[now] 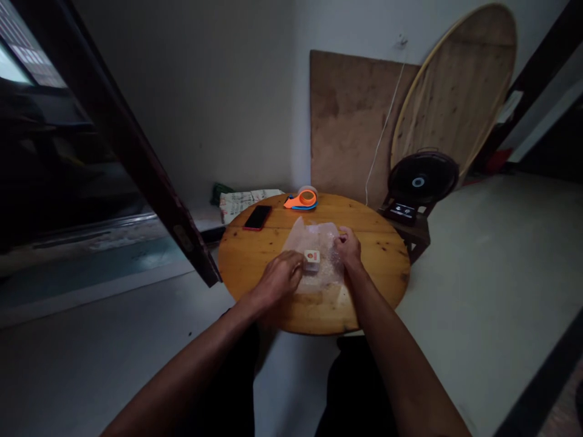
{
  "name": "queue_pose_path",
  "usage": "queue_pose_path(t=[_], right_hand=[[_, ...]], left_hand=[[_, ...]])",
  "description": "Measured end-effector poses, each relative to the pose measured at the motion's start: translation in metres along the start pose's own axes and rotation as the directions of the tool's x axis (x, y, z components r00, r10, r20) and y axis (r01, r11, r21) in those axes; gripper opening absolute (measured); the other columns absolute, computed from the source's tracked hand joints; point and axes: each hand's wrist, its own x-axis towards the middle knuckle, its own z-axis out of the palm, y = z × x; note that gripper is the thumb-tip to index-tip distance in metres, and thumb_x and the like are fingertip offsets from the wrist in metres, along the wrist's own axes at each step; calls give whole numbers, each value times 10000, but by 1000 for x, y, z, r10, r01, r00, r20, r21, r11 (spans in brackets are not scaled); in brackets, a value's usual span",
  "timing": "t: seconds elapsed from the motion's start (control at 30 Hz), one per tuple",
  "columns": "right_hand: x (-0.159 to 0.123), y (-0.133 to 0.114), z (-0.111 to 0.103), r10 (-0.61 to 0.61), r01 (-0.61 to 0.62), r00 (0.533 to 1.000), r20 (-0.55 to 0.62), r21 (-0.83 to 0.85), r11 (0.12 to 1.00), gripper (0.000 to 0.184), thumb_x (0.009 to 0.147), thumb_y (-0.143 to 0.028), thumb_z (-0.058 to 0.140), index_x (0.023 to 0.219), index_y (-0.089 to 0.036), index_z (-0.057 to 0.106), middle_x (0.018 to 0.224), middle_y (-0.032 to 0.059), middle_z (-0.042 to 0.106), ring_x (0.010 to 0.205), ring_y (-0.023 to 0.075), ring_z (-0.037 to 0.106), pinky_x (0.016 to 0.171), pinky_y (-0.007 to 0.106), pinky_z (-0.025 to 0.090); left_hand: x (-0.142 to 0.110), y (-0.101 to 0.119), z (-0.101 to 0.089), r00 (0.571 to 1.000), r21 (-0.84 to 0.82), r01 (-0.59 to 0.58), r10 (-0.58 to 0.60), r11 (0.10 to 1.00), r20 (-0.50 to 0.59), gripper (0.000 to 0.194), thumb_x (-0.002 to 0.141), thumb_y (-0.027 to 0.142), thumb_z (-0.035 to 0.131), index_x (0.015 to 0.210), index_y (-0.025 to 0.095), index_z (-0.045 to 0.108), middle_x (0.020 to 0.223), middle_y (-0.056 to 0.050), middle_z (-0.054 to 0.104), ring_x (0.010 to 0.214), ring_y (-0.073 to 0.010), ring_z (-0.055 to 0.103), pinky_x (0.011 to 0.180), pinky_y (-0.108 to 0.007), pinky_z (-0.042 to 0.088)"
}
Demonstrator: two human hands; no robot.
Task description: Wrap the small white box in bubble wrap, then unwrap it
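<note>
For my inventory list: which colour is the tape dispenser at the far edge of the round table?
Orange, with a blue base; the tape dispenser shows only in the head view.

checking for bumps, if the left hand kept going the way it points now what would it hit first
Most likely the small white box. The left hand rests on the clear plastic sheet with its fingers aimed right, and the box sits just off the fingertips; whether they already touch is unclear. The right hand lies beyond it.

Dim indoor scene, heavy vignette at corners. Daylight enters from window [13, 67] far left and doorway far right; floor [492, 255] at right brightest. Strong fisheye bending at edges. Near forearms dark, soft. Round table [255, 255] moderately lit, no glare.
</note>
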Motion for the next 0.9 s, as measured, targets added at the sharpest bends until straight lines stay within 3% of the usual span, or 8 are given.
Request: queue_pose_path(t=[0.1, 0.2, 0.27, 0.4, 0.53, 0.67, 0.8, 0.9], right_hand=[[-3, -4, -5, 35, -36, 999, -20, -73, 997, 506, 729, -265, 530, 1232, -218, 564, 937, 45, 714, 856, 222, 654, 780, 341, 490], [-6, -9, -8, 39, -38, 999, -2, -171, 985, 501, 749, -233, 515, 1248, -211, 562, 1002, 67, 704, 929, 243, 639, 843, 368, 465], [-8, -12, -10, 41, -36, 999, 13, -244, 969, 500, 760, -208, 504, 1257, -204, 563, 1106, 93, 677, 1030, 266, 605, 920, 407, 426], [-11, -19, -13, 39, -27, 999, 28, -360, 933, 550, 773, -182, 511, 1323, -187, 503, 1325, 126, 552, 1210, 280, 491, 1025, 439, 337], [-13, -27, -16, 80, -51, 996, 50, -431, 901, 514, 789, -187, 518, 1303, -184, 492, 1307, 116, 550, 1185, 253, 494, 988, 385, 348], [-14, -29, -18, 85, -58, 995, 48, -409, 911, 426, 779, -192, 507, 1204, -187, 528, 1213, 93, 587, 1100, 231, 527, 931, 349, 357], [-16, -26, -18, 42, -16, 998, 56, -404, 915, 296, 767, -183, 491, 1043, -203, 594, 1119, 65, 615, 1057, 222, 525, 912, 334, 353], [-16, -24, -17, 26, 0, 998, 59, -401, 916, 280, 770, -157, 452, 984, -199, 628, 1096, 66, 623, 1040, 218, 526, 913, 337, 356]], left_hand=[[25, -10, 20, 991, -89, 119, -123, 989, -42, 457, 798, 145, 541, 1254, 161, 557, 1250, -128, 610, 1158, -259, 569, 988, -361, 445], [31, -21, 42, 983, -87, 181, -179, 979, 32, 813, 718, 312, 710, 1432, 134, 363, 1337, -184, 539, 1219, -326, 522, 1002, -410, 429], [27, -25, 47, 976, -21, 192, -189, 981, 107, 932, 669, 400, 752, 1452, 129, 324, 1351, -209, 522, 1244, -371, 497, 1024, -448, 400], [19, -30, 33, 956, 121, 145, -170, 982, 238, 972, 630, 464, 757, 1450, 176, 322, 1374, -196, 516, 1270, -406, 473, 1060, -495, 346], [19, -34, 15, 929, 188, 79, -141, 979, 343, 979, 624, 461, 752, 1455, 203, 303, 1361, -169, 536, 1261, -391, 485, 1051, -493, 362], [23, -33, 17, 952, 55, 98, -110, 994, 285, 1003, 681, 467, 728, 1501, 211, 212, 1442, -148, 458, 1337, -348, 417, 1088, -451, 349], [30, -30, 34, 975, -198, 153, -114, 968, 193, 1069, 705, 451, 735, 1532, 191, 109, 1469, -160, 415, 1334, -319, 425, 1074, -426, 382], [33, -30, 48, 968, -271, 221, -176, 937, 181, 1128, 673, 409, 767, 1535, 164, 81, 1418, -171, 465, 1273, -309, 482, 1030, -414, 420]])
